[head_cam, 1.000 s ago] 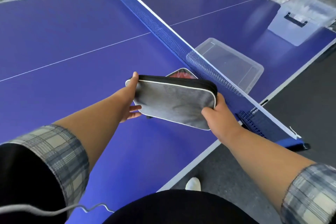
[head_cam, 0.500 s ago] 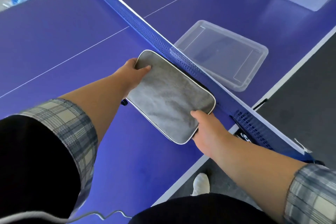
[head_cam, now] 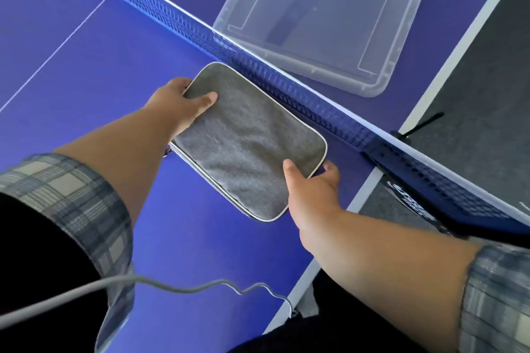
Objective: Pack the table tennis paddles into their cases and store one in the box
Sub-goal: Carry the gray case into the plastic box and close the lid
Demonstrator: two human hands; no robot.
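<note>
Case: flat grey fabric pouch (head_cam: 246,146), rounded-rectangle outline with pale piping round the edge, held low over the blue table-tennis table (head_cam: 86,66), close against the near side of the blue mesh net (head_cam: 286,77). Contact with the tabletop not determinable.

Left hand (head_cam: 177,103) clamped on the far-left corner, thumb on the top face, fingers underneath. Right hand (head_cam: 309,192) clamped on the near-right corner in like manner. Hands well apart, one at each end.

Handling, as judged: light. Soft woven shell, slightly rumpled, so some give expected under the thumbs. Contents and closure not visible; probably stiffer through the middle if a paddle is inside. Cloth grippy rather than slippery; not fragile. Best taken as at present, at opposite corners or along the short ends, and kept level.

Clear rigid plastic box (head_cam: 408,26), shallow, rectangular with rounded corners, lying empty just beyond the net. Smooth hard walls; appears wide enough for the case laid flat. Net to be cleared by lifting over.

Also noted: plaid sleeves on both forearms; grey cable (head_cam: 172,286) across the lower view.
</note>
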